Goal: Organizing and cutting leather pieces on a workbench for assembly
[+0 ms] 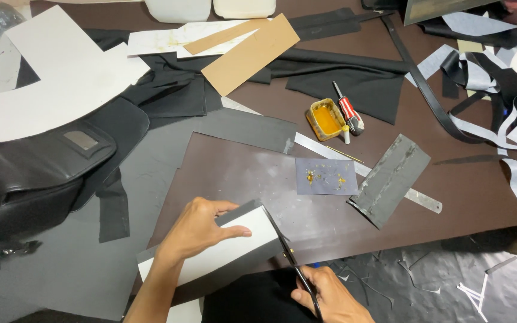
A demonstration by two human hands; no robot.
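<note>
The left hand [197, 230] lies flat on a white-faced sheet piece [222, 251], fingers spread and pressing it down, thumb along its upper edge. The piece rests at the near edge of the dark brown cutting mat [234, 173], overlapping that edge toward the person. The right hand [330, 296] is closed around the handles of a pair of scissors [291, 260]; the blades run along the right-hand end of the sheet piece, touching it. How far the blades are parted is hard to judge, as they are seen nearly edge-on.

Relative to the cutting mat:
- On its right part lies a small blue-grey patch [326, 176] with yellow glue spots.
- Just off its right edge lies a grey folded strip [390, 179], resting across a steel ruler [360, 170].
- Beyond its far right corner stands a yellow glue tin [325, 118], with a red-and-white handled screwdriver [348, 113] just beside it.
- Further back lie a brown cardboard strip [251, 54] and black fabric [354, 78].
- To its left sits a black bag [31, 173], with a white pattern sheet [55, 72] behind it.
- Well to the right lies a tangle of black and grey offcut strips [498, 90].
</note>
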